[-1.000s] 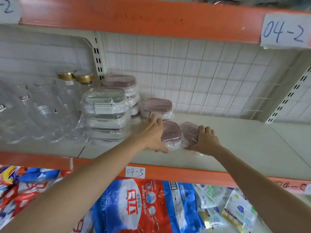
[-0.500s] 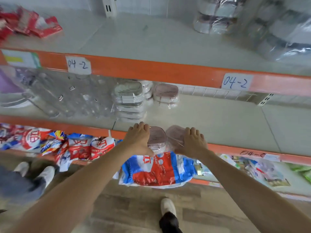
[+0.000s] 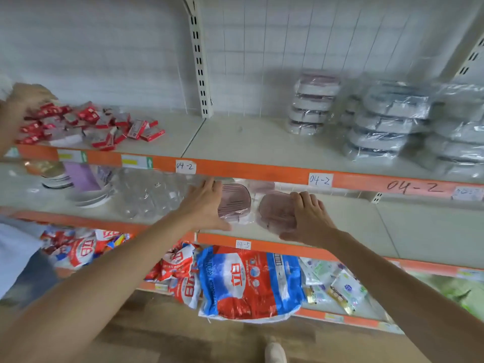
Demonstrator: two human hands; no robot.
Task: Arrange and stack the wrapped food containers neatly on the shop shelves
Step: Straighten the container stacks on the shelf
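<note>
Both hands are raised in front of the middle shelf, each carrying one wrapped pink food container. The left hand grips the left pink container from its left side, thumb below and fingers curled over the top edge; the ribbed lid faces the camera. The right hand grips the right pink container from its right side, fingers wrapped over the top, thumb beneath. The two containers sit side by side, close together, tilted toward the viewer; whether they touch each other cannot be told through the loose film.

On the upper shelf, right of the slotted upright, stands a stack of wrapped pink-lidded containers. Just beside it to the right are stacks of wrapped grey containers, reaching to the frame edge. At the left end of this shelf lies a loose heap of small red packets, with another person's hand over them.

The orange shelf edge carries a handwritten "04-2" label; the one below carries a "04-5" label. Clear glassware and stacked plates occupy the left of the middle shelf. Blue-and-red detergent bags fill the bottom shelf.
</note>
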